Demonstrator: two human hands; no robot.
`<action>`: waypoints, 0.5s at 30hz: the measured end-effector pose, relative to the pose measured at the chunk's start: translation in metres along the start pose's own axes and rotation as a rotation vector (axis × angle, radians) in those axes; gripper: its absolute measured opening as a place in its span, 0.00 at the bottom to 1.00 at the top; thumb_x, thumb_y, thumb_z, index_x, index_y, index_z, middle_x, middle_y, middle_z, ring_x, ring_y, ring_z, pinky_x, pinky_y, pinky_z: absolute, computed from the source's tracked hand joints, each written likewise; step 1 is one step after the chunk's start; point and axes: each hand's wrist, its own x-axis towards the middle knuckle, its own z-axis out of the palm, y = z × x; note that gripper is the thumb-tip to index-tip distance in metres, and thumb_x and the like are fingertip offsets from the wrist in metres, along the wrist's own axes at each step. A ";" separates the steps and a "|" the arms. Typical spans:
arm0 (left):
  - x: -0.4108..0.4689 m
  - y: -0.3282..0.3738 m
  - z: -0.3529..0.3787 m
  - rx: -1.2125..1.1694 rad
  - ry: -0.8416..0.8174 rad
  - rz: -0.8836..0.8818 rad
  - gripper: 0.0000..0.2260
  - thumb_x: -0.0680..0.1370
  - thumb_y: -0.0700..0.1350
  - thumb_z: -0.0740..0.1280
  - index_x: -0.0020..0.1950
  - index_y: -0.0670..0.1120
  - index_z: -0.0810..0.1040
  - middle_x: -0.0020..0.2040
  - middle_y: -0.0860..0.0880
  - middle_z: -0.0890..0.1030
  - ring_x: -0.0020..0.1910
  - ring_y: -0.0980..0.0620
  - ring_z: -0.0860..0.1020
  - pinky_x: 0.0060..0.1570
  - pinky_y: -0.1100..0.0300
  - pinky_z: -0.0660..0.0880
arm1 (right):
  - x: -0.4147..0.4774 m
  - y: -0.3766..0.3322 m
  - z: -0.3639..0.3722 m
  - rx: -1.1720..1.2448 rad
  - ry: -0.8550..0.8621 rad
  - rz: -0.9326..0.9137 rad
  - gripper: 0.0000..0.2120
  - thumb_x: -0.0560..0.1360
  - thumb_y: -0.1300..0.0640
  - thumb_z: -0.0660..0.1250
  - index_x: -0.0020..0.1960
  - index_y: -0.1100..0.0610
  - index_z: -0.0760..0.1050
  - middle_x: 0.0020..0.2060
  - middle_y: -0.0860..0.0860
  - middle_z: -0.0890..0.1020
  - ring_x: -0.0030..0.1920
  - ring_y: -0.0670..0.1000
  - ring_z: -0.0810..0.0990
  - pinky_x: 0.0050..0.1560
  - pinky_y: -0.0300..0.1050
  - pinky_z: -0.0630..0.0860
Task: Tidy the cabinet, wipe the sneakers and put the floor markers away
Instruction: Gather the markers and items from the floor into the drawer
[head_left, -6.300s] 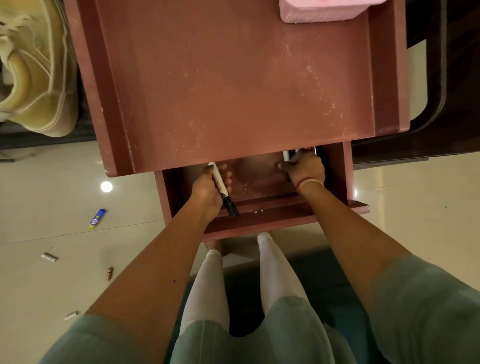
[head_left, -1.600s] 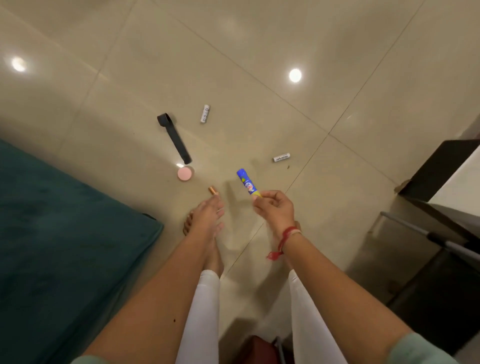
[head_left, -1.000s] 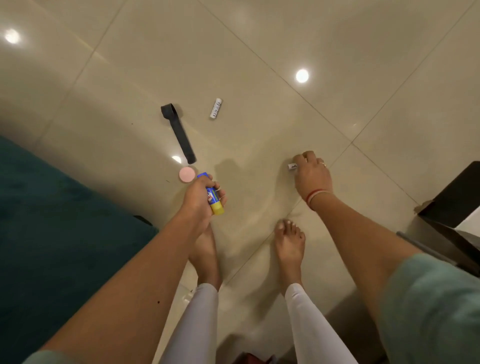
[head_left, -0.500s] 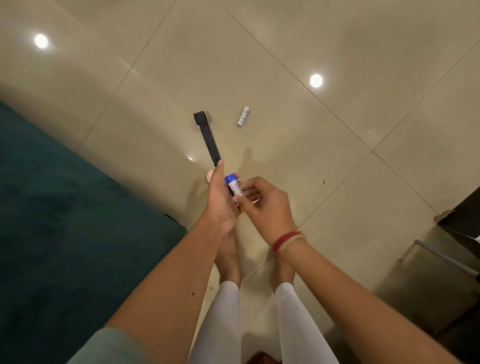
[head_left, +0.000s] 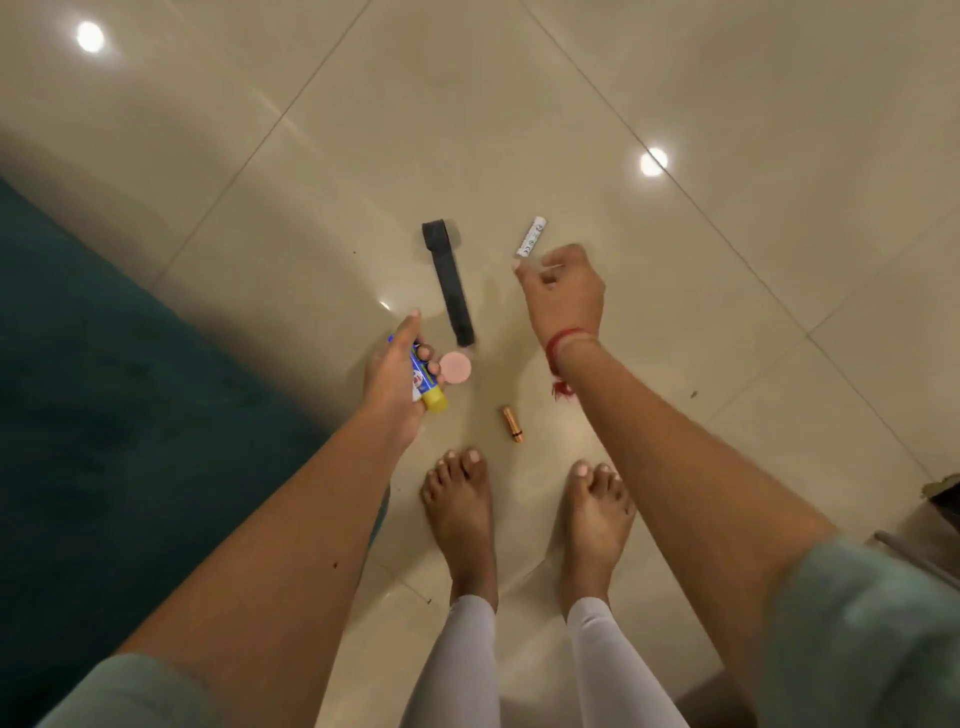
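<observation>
L hand (head_left: 395, 379) at 10 o'clock from the feet (head_left: 460, 499): fingers curled round a blue stick (head_left: 423, 382) w/ yellow end, one finger straight past its top. A bit of white shows beside the stick in the fist; can't tell if it's label or a 2nd marker.

R hand (head_left: 563, 296) at 1 o'clock, low over the floor (head_left: 571, 104), red thread (head_left: 563, 338) at the wrist. Fingers curled, tips just beside the near end of a white marker (head_left: 531, 238) lying on the tile. Touching or not, pinching or not: can't tell, too blurred.

Changed: 1 s ago the R hand was down on another white marker by the tile joint. Half a sec ago both hands met at the blue stick, prob. a hand-over. That joint spot isn't clearly in view now, and the R hand has swung out to the far marker. So the L hand serves as the carrier, the R as the picker.

On the floor: black strap (head_left: 449, 283) at 12 o'clock, pink disc (head_left: 455, 368) just beside the L fingertips, copper tube (head_left: 513, 424) just ahead of the toes. Teal rug (head_left: 130, 389) fills 9 o'clock.

Judgement: marker pick-up is well along, w/ the white one next. Whether tube, disc and strap count as markers isn't clear. Nothing goes away till the load gets back to the cabinet, out of view. A fuller L fist risks a drop.
</observation>
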 end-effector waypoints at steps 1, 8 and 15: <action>0.004 0.004 -0.003 0.005 -0.011 0.001 0.17 0.78 0.54 0.66 0.34 0.49 0.66 0.26 0.54 0.69 0.23 0.56 0.68 0.27 0.64 0.68 | 0.014 -0.004 0.008 -0.032 0.010 0.017 0.16 0.71 0.47 0.69 0.51 0.57 0.71 0.45 0.52 0.79 0.44 0.52 0.78 0.49 0.47 0.76; 0.011 0.025 -0.018 -0.064 -0.219 -0.068 0.20 0.74 0.63 0.62 0.37 0.47 0.70 0.32 0.50 0.72 0.31 0.52 0.72 0.39 0.59 0.69 | 0.036 -0.011 0.027 -0.200 0.009 -0.102 0.07 0.73 0.59 0.65 0.50 0.60 0.73 0.41 0.52 0.79 0.44 0.54 0.79 0.47 0.47 0.75; 0.001 0.030 -0.017 -0.038 -0.296 -0.048 0.25 0.72 0.66 0.63 0.48 0.44 0.76 0.42 0.47 0.78 0.41 0.48 0.79 0.44 0.57 0.77 | -0.092 -0.027 0.033 0.153 -0.232 -0.242 0.06 0.68 0.62 0.73 0.42 0.57 0.77 0.35 0.48 0.81 0.35 0.45 0.79 0.40 0.36 0.76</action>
